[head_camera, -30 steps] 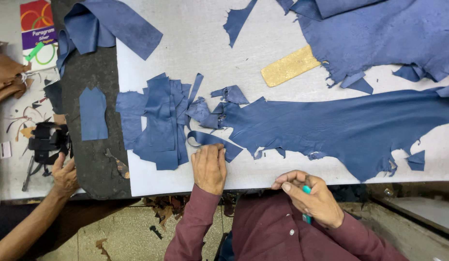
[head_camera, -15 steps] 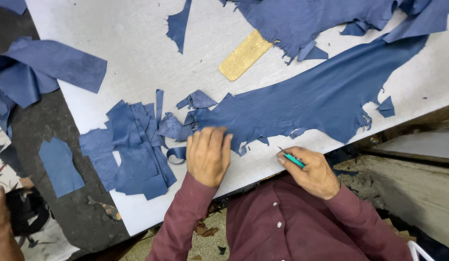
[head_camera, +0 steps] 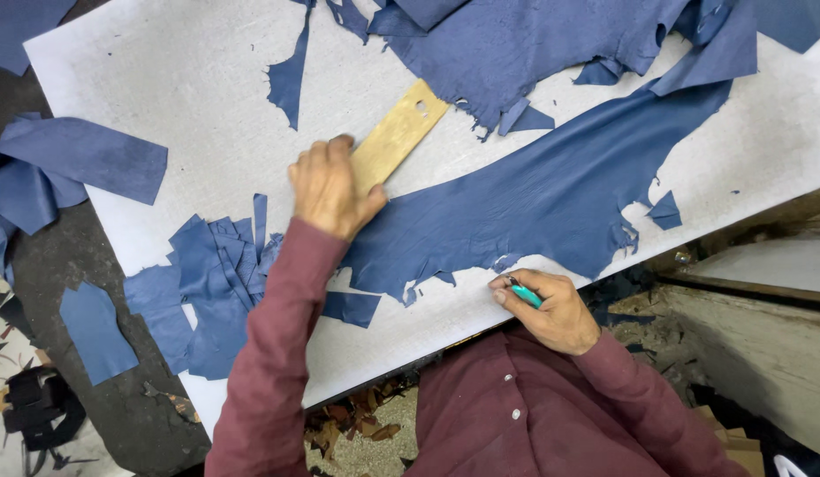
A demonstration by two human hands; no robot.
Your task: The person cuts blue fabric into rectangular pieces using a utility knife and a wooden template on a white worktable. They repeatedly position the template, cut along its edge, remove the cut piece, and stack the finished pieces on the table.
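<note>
So the big change in the last half second: the left hand (head_camera: 333, 187) is no longer pressing flat on the near edge of the long blue leather strip (head_camera: 551, 190). It has reached up the white cutting board (head_camera: 189, 97) and now lies over the near end of the flat yellowish wooden ruler (head_camera: 397, 134), fingers spread and curling around it, though I can't tell if it's properly gripped yet or only covered.

The ruler itself sits about where it was, angled on the board, its far end just beside the ragged edge of the big blue hide (head_camera: 534, 44) at the top.

The right hand (head_camera: 547, 305) hasn't really moved: it's at the near edge of the board, closed around a small teal-handled cutting tool (head_camera: 525, 294), tip touching the lower fringe of the strip.

My read: leather's positioned, straightedge comes next. The pile of blue offcuts (head_camera: 211, 283) sits to the left, untouched.
</note>
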